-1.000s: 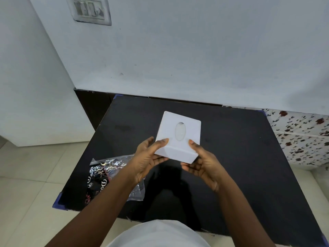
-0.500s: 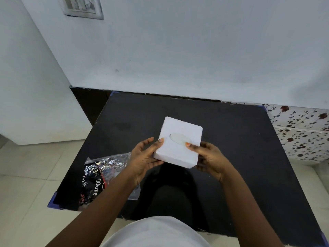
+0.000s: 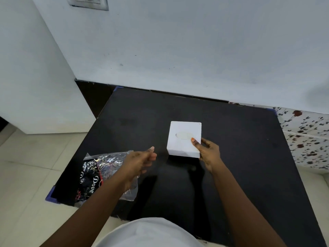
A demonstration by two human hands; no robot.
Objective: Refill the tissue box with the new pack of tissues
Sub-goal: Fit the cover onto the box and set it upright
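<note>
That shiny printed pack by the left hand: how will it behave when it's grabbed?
The plastic pack looks crinkled and glossy, so probably floppy and somewhat slippery. It lies flat with a loose clear flap, suggesting it is light and will sag from one edge. Unlikely to roll.

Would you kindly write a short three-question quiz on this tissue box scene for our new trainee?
1. True or false: both hands grip the white tissue box.
2. Which hand touches the box? A. left hand B. right hand
3. Fill in: the plastic tissue pack lies near the table's front ____ corner.

Key: 1. false, only one does. 2. B. 3. left.
</note>
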